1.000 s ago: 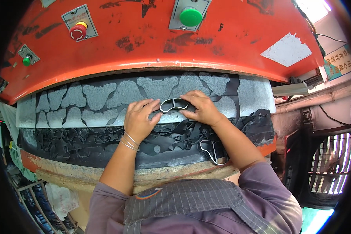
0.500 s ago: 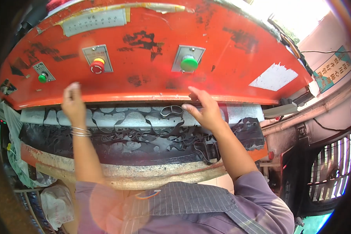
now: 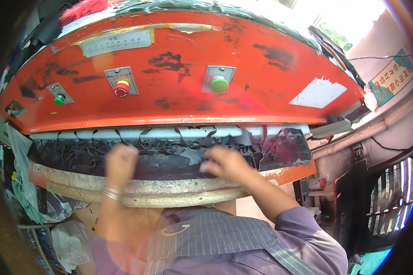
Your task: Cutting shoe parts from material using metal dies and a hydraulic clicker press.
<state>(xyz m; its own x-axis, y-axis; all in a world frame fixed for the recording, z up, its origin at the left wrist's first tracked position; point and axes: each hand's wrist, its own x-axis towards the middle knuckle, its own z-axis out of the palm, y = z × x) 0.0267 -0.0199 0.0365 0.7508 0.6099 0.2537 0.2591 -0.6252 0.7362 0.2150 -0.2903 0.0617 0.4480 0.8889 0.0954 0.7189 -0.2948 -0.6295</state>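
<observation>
Black sheet scrap (image 3: 170, 151), cut into thin curling strips and webs, lies along the machine's bed, some strands reaching onto the pale board (image 3: 160, 134) at the back. Over the scrap's near left part is my left hand (image 3: 121, 162), fingers curled in like a fist; whatever it grips is hidden. My right hand (image 3: 227, 164) hovers at or touches the scrap right of the middle. Its fingers bend inward and are smeared by motion, so a hold on the scrap cannot be made out.
The orange-red machine front (image 3: 170, 103) rises behind the bed, with a red stop button (image 3: 121, 88), a large green button (image 3: 219, 84) and a small green one (image 3: 59, 100). A worn metal rail (image 3: 170, 193) edges the bed. Plastic bags (image 3: 71, 243) hang at lower left.
Both hands have come nearer to me, away from the machine front, and the left has shifted right. Less of the pale board shows. The small metal ring-shaped die beside my right hand is no longer visible.
</observation>
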